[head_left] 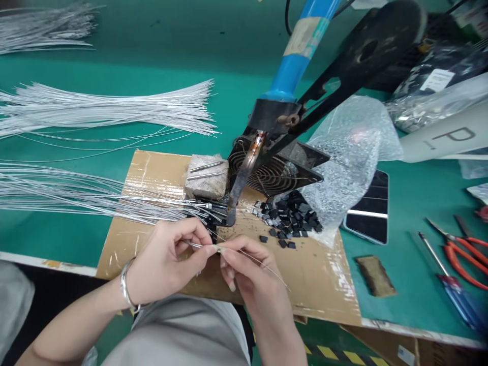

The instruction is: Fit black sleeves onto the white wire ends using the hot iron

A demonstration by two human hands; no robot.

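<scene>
My left hand (179, 254) is closed in a pinch, with a slim silver metal piece (193, 244) between its fingers. My right hand (253, 269) pinches right beside it, thumb and finger almost meeting the left fingertips. A thin wire (272, 273) runs past my right fingers and trails off to the lower right. What joins at the fingertips is too small to make out. Just beyond my hands, a bundle of silver wires (152, 201) ends at a small black fixture (219, 216). Above it points the bent metal tip (244, 178) of a blue-handled soldering iron (284, 81).
Black chips (293, 213) lie in a heap on the cardboard (312, 279). A light block (208, 178) carries two metal rods. Behind stands a fan (267, 173). Bubble wrap (351, 147), a phone (368, 208), a sponge (376, 275), a screwdriver (453, 290) and orange-handled pliers (461, 254) lie right.
</scene>
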